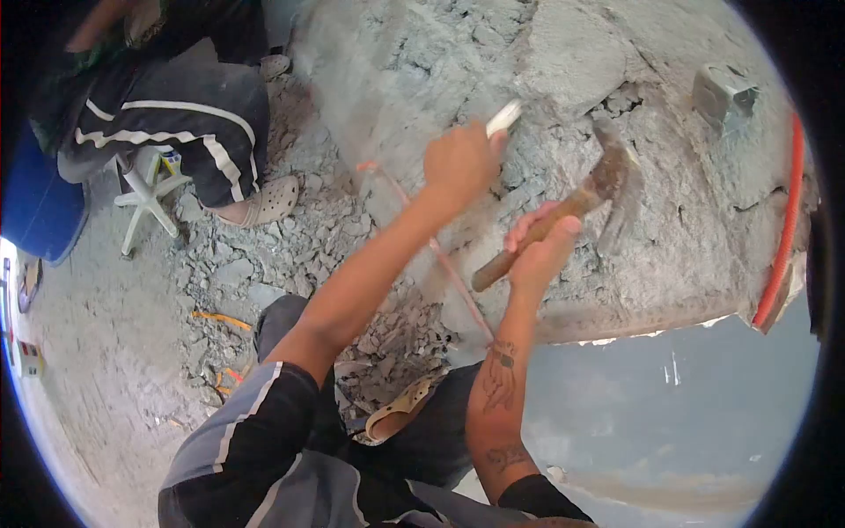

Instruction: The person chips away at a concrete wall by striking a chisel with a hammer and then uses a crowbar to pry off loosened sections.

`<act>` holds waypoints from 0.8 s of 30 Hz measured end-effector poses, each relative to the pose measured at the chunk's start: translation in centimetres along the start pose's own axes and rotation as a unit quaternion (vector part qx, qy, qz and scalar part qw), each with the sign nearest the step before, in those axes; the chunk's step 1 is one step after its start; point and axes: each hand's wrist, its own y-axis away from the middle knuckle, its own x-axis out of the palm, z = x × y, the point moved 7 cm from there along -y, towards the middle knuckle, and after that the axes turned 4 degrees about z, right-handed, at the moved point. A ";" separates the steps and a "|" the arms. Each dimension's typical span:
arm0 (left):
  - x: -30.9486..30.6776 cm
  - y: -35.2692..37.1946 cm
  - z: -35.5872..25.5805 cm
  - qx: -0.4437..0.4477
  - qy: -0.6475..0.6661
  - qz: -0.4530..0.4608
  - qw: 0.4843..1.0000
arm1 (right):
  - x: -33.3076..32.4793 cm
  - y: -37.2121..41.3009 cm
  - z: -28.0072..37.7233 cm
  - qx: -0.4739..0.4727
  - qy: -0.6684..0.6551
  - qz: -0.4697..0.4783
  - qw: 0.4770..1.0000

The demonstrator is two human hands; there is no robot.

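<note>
My left hand [459, 165] is closed in a fist around a pale, short chisel [504, 117], whose whitish end sticks out past the thumb; the rest is hidden by the fingers. Wrapped round the wooden handle of a hammer [537, 236] is my right hand [543, 246], lower and to the right. The hammer's brown, worn head is smeared by motion and lies over the rough, broken grey wall [669, 194]. Head and chisel are apart in this view. A thin pinkish conduit [453, 277] runs behind my left forearm.
Broken rubble [264, 251] covers the floor around my feet. Another person's leg [176, 132] and clog [275, 202] are at upper left, near a white stool base [145, 195] and blue container [48, 198]. An orange corrugated conduit [783, 233] and metal box [723, 91] are at right.
</note>
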 end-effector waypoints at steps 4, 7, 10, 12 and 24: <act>-1.0 3.3 -4.8 0.046 -0.027 0.112 0.992 | -1.3 -0.2 3.0 -0.047 0.089 -0.037 0.994; -0.1 2.5 -3.2 0.038 -0.012 0.114 0.993 | -1.5 0.0 3.7 -0.048 0.047 -0.047 0.997; -0.5 2.0 -2.5 0.035 -0.026 0.096 0.994 | -1.3 0.5 4.9 -0.099 0.002 -0.056 0.994; -1.6 1.4 -2.8 0.028 -0.032 0.057 0.997 | -1.3 0.4 4.7 -0.137 0.000 -0.051 0.989; -2.4 0.6 -2.7 0.097 0.002 -0.032 0.995 | -0.8 -0.2 -1.7 0.082 -0.005 -0.026 0.996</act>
